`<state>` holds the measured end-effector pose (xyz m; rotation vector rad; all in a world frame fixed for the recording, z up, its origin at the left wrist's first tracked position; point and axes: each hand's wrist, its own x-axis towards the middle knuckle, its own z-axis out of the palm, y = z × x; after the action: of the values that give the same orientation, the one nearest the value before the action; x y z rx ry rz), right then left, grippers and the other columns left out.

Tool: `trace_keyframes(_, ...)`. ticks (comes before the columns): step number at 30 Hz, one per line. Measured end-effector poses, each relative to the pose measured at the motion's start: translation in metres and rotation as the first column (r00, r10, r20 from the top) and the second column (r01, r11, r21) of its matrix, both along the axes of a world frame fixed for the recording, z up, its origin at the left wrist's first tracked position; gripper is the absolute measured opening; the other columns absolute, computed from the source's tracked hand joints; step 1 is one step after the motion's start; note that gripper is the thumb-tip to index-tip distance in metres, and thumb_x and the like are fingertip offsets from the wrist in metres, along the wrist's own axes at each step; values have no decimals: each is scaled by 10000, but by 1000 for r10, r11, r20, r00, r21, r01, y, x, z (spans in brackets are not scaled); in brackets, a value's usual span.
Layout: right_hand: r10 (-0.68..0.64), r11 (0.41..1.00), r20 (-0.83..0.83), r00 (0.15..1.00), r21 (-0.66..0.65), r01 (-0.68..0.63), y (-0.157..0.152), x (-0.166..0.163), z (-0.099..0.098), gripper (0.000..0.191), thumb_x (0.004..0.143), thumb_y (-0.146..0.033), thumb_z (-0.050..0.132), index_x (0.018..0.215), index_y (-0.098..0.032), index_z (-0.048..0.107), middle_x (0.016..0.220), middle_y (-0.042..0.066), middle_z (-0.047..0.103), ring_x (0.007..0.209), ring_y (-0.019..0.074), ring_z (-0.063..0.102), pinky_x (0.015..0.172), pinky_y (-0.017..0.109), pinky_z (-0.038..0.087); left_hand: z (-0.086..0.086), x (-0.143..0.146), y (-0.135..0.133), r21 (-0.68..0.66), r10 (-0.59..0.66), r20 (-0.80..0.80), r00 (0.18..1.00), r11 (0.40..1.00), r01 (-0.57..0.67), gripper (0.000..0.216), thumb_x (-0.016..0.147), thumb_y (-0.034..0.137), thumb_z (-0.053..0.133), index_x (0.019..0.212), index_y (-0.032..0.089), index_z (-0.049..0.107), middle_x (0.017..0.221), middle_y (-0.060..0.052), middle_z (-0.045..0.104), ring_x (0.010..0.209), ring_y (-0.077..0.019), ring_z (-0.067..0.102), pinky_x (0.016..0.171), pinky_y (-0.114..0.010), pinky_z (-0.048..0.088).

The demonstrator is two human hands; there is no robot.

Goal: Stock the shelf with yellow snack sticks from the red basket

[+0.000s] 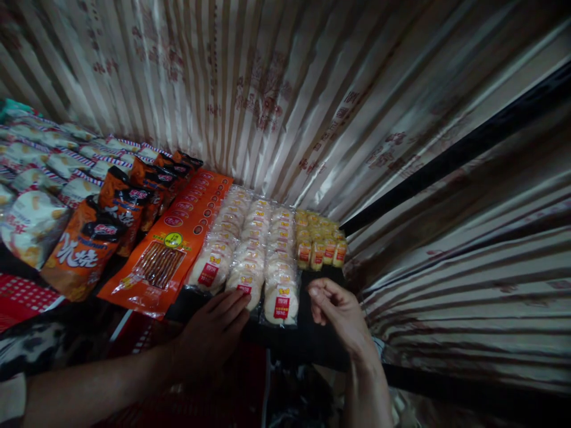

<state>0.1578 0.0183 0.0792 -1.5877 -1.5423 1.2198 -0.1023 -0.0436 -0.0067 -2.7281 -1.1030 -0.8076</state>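
Observation:
Rows of clear-wrapped round white crackers (281, 302) with red and yellow labels stand overlapped on a black surface. My left hand (218, 324) lies at the front of the middle row. Its fingers are stretched out together, and the fingertips touch the front wrapped cracker (246, 286). To the right of the rows, my right hand (335, 306) is held over the black surface with its fingers curled in towards the thumb. No object shows in it. Small yellow wrapped snacks (317, 252) with red labels stand in rows just beyond that hand.
Left of the crackers lies a flat orange packet (172, 238). Orange and black snack bags (84, 249) and white snack bags (33, 223) stand farther left. A pleated printed curtain (276, 101) hangs behind, with a dark pole (446, 154) slanting across it. Red baskets (24, 297) sit below.

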Motion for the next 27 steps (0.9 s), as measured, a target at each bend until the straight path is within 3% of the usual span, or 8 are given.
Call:
trace_keyframes(3, 198, 968, -94, 976, -135, -210, -4, -7, 1, 447, 748, -598, 615, 833, -159, 609, 543, -10, 589, 485, 106, 534, 451, 208, 373, -2, 3, 0, -2, 20, -15, 1000, 1000, -20, 350, 893, 259, 453, 1198, 123, 559, 1369, -116, 482, 1335, -251, 324, 1106, -398, 310)
trace_keyframes(6, 286, 939, -106, 952, -169, -300, -3, -13, -5, 417, 779, -566, 605, 859, -157, 626, 673, 16, 646, 611, 118, 592, 522, 210, 407, -2, 4, 0, 2, 30, -14, 999, 1000, -30, 345, 890, 258, 460, 1191, 124, 563, 1363, -113, 486, 1329, -249, 331, 1107, -400, 311)
trace_keyframes(13, 302, 940, -36, 953, -158, -304, -2, -16, -14, 409, 805, -568, 573, 845, -164, 626, 704, 12, 652, 644, 117, 590, 578, 226, 421, 5, 0, -6, -39, 54, 10, 999, 998, -53, 395, 868, 159, 440, 1254, 119, 512, 1412, -136, 433, 1364, -283, 281, 1063, -449, 368)
trace_keyframes(21, 153, 983, -94, 984, -92, -161, -7, -24, -4, 447, 750, -608, 610, 832, -169, 605, 547, -21, 598, 444, 92, 536, 427, 197, 372, 9, -15, 0, -172, 390, 235, 890, 918, -356, 408, 893, 141, 424, 1300, 155, 412, 1463, -169, 303, 1382, -314, 232, 1082, -552, 317)
trace_keyframes(24, 213, 973, -135, 968, -60, -222, -11, -41, -3, 438, 765, -585, 610, 893, -166, 625, 614, 0, 637, 493, 104, 582, 447, 201, 418, 5, -18, 0, -201, 412, 246, 877, 907, -370, 417, 902, 154, 418, 1316, 183, 373, 1464, -156, 296, 1386, -308, 229, 1081, -556, 323)
trace_keyframes(27, 362, 930, -140, 922, -19, -368, -15, -64, -5, 410, 807, -528, 591, 1023, -183, 639, 859, 60, 712, 728, 156, 675, 623, 257, 528, 1, -20, -1, -196, 394, 250, 884, 915, -353, 464, 907, 145, 399, 1359, 192, 307, 1454, -151, 320, 1391, -301, 224, 1080, -555, 330)
